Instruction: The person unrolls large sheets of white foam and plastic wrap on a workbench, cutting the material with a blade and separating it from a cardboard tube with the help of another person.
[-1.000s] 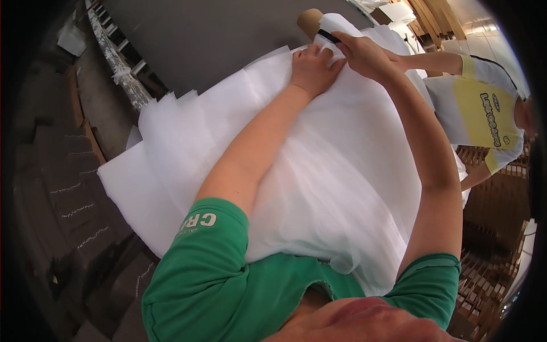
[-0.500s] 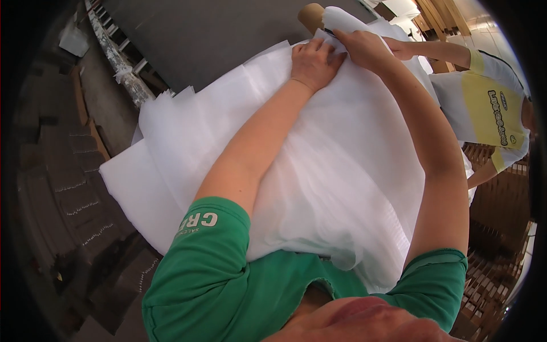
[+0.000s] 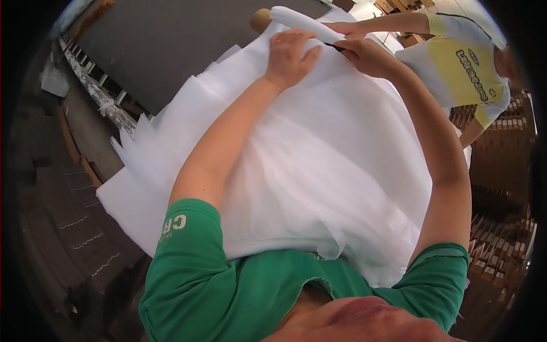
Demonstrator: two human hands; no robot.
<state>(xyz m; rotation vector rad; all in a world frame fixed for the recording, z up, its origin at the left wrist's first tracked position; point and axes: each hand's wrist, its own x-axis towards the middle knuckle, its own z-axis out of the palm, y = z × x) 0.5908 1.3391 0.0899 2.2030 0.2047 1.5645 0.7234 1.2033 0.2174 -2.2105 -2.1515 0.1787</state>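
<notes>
White, translucent foam sheeting (image 3: 319, 165) lies in a thick layered stack in front of my body, its edges uneven on the left. At the far end, a roll of the same sheeting (image 3: 302, 24) sits around a brown cardboard core (image 3: 260, 20). My left hand (image 3: 290, 58) rests on the sheeting just below the roll, fingers stretched out and thumb apart. To its right, my right hand (image 3: 369, 56) is closed on a thin black tool (image 3: 334, 47), which points left along the roll; its tip is hard to make out.
A co-worker in a white and yellow shirt (image 3: 456, 68) stands at the right, one hand (image 3: 344, 29) by the roll. A dark grey surface (image 3: 171, 45) lies beyond the stack. Flat dark cardboard (image 3: 62, 222) is at the left, stacked brown cardboard (image 3: 496, 245) at the right.
My hands have come apart: the left has shifted left and lifted its fingers from a bunched fold, while the right keeps the black tool. The whole view has swung somewhat.
</notes>
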